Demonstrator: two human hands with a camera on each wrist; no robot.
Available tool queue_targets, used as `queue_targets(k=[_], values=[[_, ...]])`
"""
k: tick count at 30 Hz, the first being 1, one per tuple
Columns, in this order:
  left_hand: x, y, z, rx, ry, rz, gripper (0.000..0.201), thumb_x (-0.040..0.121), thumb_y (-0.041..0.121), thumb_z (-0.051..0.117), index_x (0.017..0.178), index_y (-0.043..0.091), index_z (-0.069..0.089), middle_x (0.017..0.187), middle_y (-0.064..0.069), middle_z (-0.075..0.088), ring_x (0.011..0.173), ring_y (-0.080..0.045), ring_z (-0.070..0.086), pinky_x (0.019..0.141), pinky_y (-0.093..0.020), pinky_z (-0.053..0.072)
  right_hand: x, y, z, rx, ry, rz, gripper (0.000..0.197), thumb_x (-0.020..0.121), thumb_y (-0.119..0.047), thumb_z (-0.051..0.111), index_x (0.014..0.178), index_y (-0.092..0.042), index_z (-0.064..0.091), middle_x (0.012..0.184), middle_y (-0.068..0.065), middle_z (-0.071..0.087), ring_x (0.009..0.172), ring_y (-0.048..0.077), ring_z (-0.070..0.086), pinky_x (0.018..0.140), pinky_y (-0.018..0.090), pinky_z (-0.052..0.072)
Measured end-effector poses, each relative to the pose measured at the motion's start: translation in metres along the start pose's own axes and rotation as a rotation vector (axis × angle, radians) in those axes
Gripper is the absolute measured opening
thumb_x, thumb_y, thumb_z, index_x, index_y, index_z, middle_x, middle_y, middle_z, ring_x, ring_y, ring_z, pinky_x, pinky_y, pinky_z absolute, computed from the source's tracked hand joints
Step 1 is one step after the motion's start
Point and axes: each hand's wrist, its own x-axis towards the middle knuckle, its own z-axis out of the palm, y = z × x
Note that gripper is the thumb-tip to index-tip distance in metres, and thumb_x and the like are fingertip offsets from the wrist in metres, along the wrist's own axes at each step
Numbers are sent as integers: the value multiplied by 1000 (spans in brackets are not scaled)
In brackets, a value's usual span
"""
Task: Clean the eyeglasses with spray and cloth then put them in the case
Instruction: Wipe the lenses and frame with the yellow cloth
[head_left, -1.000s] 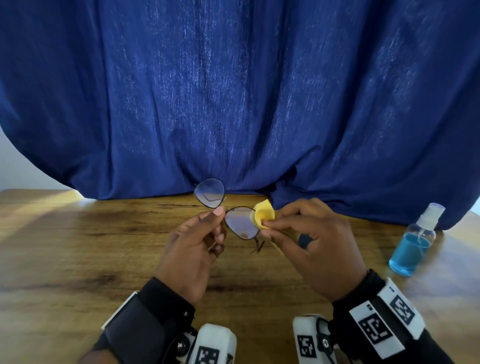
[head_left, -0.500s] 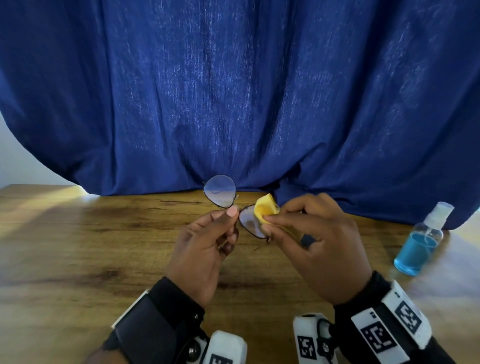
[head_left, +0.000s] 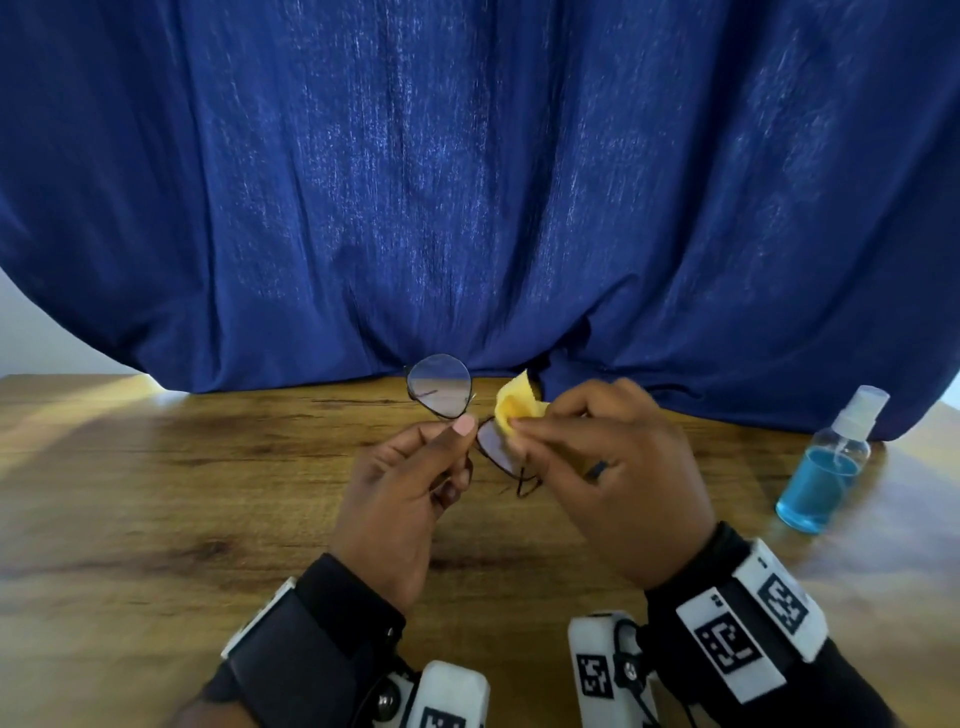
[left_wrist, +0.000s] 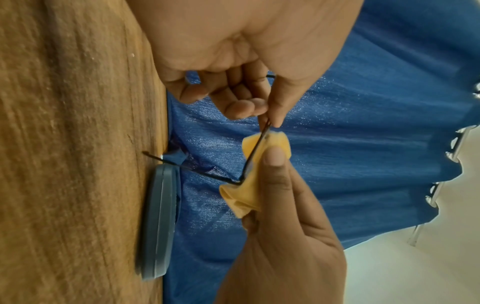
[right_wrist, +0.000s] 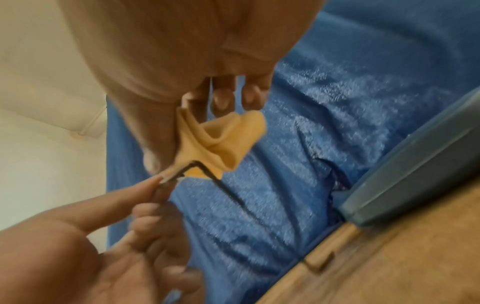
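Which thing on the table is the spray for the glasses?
Find the wooden table in front of the big blue curtain. On its far right edge, away from both hands, stands the spray bottle: small, clear, holding bright blue liquid, with a white pump top.

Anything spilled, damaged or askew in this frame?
Nothing stands out. The left hand pinches the eyeglasses at the bridge, the right hand rubs the yellow cloth on one lens, and the spray bottle stands upright.
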Motion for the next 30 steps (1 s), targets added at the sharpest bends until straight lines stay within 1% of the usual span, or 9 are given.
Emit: queue_targets(k=[4,7,10,13,16,20,23,25,30], values=[[-1,1,1,19,-21,17,17,79,34,71,74,18,76,71,-3,58,66,-13,48,67,-30,40,-3,-1,7,10,-122,-78,19,90,-44,67,92,-30,79,86,-15,61,80,8,50,67,25,42],[0,0,1,25,-7,31,18,83,31,69,70,18,73,67,-2,56,66,-12,48,69,-30,41,-2,2,7,4,-25,-42,18,89,-43,69,89,-29,79,85,-14,61,79,8,50,68,22,41],[1,1,-1,22,1,52,25,81,33,71,79,8,71,69,-5,55,66,-13,48,71,-33,41,-2,-4,11,24,-6,-65,12,90,-36,72,94,-28,80,86,-12,61,80,3,49,70,16,38],[-1,0,0,53,-8,62,25,74,38,76,71,14,71,67,-4,55,67,-16,47,72,-34,40,-3,-1,10,55,125,-27,9,90,-29,76,96,-24,81,88,-9,65,79,9,59,67,24,48],[-3,-2,3,70,-32,86,30,72,39,77,73,10,70,67,-5,53,68,-17,45,71,-35,39,-2,2,8,50,225,-8,13,90,-25,76,100,-19,81,89,-7,66,78,13,63,66,29,51],[-2,-2,2,42,-27,111,45,70,38,75,87,-3,70,72,-11,53,67,-17,45,69,-34,38,-2,-2,9,95,99,-62,20,93,-24,71,112,-20,78,96,-6,65,88,14,62,72,29,51],[0,-1,0,25,-8,106,42,71,36,73,87,-2,69,71,-10,53,66,-14,46,69,-33,38,-2,-1,8,127,-33,-55,28,96,-17,64,124,-20,72,104,-7,62,97,9,61,78,18,48],[0,-2,0,43,-5,110,42,71,38,74,84,-1,69,71,-11,53,66,-15,45,69,-33,39,-1,1,6,127,-47,-36,29,94,-16,67,122,-20,73,104,-8,63,92,4,60,77,10,44],[-1,-3,2,115,0,98,29,81,36,74,67,12,64,64,-3,49,66,-17,41,73,-38,36,3,-4,-9,64,256,51,7,91,-22,74,96,-17,74,87,-8,63,73,-1,56,64,7,40]])
